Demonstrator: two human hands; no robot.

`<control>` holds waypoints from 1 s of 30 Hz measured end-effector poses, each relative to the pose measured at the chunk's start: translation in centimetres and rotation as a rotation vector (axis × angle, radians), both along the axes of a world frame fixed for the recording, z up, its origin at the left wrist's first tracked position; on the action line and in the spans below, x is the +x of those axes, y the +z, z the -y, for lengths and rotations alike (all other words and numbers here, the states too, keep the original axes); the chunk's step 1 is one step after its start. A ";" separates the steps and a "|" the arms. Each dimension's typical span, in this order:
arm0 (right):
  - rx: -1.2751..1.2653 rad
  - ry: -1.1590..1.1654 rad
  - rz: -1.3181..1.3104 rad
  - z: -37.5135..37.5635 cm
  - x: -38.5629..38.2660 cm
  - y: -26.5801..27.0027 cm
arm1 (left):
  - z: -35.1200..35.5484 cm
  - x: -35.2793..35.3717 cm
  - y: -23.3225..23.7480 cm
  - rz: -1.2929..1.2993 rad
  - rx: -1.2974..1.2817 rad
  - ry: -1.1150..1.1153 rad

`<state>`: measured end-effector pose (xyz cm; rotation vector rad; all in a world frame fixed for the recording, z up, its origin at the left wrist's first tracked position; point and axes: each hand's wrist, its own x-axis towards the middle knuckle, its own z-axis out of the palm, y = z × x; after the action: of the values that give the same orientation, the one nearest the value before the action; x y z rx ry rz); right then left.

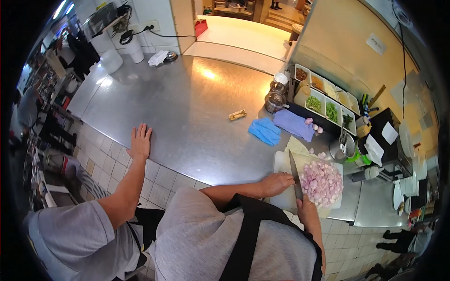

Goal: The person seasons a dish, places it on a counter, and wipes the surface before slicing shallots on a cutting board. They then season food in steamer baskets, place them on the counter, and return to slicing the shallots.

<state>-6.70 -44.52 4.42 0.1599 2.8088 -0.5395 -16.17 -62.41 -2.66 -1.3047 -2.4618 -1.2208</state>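
My right hand is closed around the handle of a kitchen knife, whose long blade points away from me across the board. Just left of the blade is my left hand, its fingers curled together; whatever they may hold is hidden. A heap of peeled shallots, pale pink and purple, lies to the right of the knife. Under them are a light yellowish cloth and a white cutting board. A few loose shallots rest farther back, beside a purple cloth.
A blue cloth and a purple cloth lie behind the board. White trays of chopped greens and glass jars stand beyond. A metal pot is at right. A co-worker's hand rests on the steel counter.
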 end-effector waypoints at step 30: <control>0.052 -0.100 -0.124 0.2 3.2 -1.2 | -0.7 -0.8 1.3 -0.079 0.032 -0.066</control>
<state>-3.48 -44.69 3.21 0.2886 2.9492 -0.5151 -16.96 -61.69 -1.37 -1.4080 -2.3527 -1.1934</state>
